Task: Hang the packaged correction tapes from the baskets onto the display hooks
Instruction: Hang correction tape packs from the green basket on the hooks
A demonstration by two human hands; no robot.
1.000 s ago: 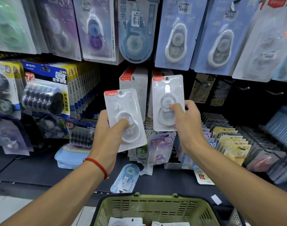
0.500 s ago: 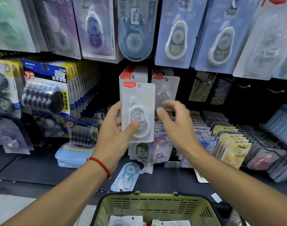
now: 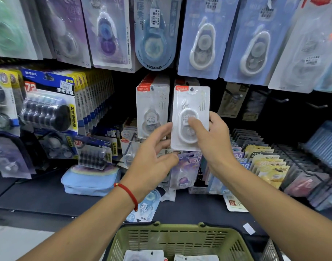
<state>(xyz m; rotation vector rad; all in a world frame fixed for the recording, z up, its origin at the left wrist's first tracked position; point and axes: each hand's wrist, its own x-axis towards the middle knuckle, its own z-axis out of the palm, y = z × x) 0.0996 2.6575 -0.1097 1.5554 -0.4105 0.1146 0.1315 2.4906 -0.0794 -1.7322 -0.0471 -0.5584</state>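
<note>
Right grip (image 3: 208,140) pinches white correction tape pack (image 3: 191,117) beside hung packs (image 3: 152,110) (left grip (image 3: 152,157) released), green basket (image 3: 180,240) below.

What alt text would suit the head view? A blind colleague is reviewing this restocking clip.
The right hand holds a white packaged correction tape up at the display hooks, beside a hanging stack of the same packs. The left hand hovers open just below it. A green basket with more packs sits at the bottom edge.
</note>
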